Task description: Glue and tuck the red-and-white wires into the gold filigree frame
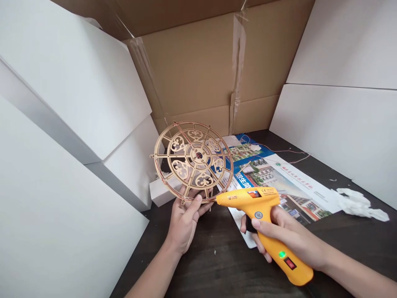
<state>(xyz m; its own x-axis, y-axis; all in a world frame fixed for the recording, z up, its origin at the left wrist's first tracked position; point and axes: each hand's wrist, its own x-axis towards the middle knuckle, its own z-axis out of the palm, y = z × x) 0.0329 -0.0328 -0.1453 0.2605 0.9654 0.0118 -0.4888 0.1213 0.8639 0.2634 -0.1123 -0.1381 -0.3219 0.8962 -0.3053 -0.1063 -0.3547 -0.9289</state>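
My left hand [187,217] grips the lower rim of a round wooden openwork wheel [198,155], thumb in front and fingers behind. The wheel is tilted up above the table, with spokes, curled cut-out ornaments and thin reddish wire along its rim and one spoke. In my right hand [285,231] is a yellow hot glue gun [252,198], its fingers wrapped round the handle near the trigger. A green light glows on the handle above a red switch. The gun's nozzle points left, at or very near the wheel's lower right rim; whether they touch I cannot tell.
Printed brochures [279,178] lie on the dark table [214,269], with thin wires [288,151] across them. Crumpled white tissue [359,203] sits at the right. A small white box [161,192] stands behind the wheel. White boxes [62,82] and taped cardboard [192,70] surround the space.
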